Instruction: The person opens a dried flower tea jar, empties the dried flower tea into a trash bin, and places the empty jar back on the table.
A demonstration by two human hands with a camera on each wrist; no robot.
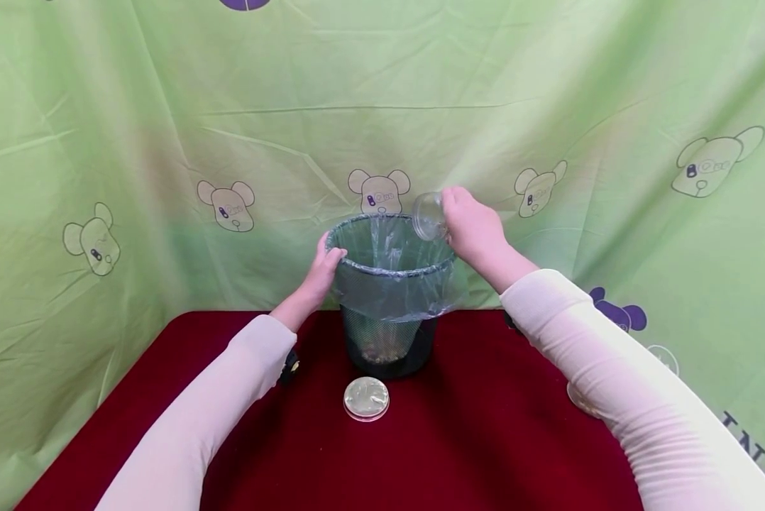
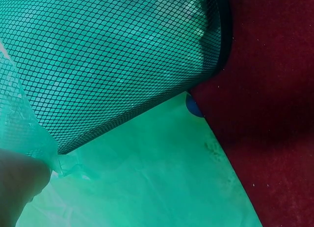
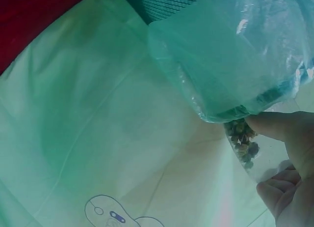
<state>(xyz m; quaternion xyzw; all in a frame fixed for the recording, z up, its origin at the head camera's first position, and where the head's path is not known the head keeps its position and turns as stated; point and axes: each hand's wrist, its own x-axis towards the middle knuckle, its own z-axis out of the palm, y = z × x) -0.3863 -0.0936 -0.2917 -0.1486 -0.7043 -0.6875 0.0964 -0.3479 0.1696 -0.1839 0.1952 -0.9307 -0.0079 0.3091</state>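
Observation:
A black mesh trash bin [image 1: 392, 355], lined with a clear greenish plastic bag [image 1: 395, 301], stands upright. My left hand [image 1: 321, 270] grips its rim at the left, thumb over the bag's folded edge. In the left wrist view only part of that hand [image 2: 22, 185] shows beside the mesh. My right hand [image 1: 475, 226] holds a clear plastic jar [image 1: 428, 216], tilted above the right side of the bin's mouth. Seen from the right wrist, small dried bits [image 3: 243, 143] lie inside the jar. Some light brownish matter shows through the mesh near the bin's bottom.
On the red tablecloth [image 1: 485, 440], a round silvery lid [image 1: 366, 399] lies in front of the bin. Another round item [image 1: 580, 401] is partly hidden by the right sleeve. A green printed curtain [image 1: 293, 85] hangs behind and at both sides.

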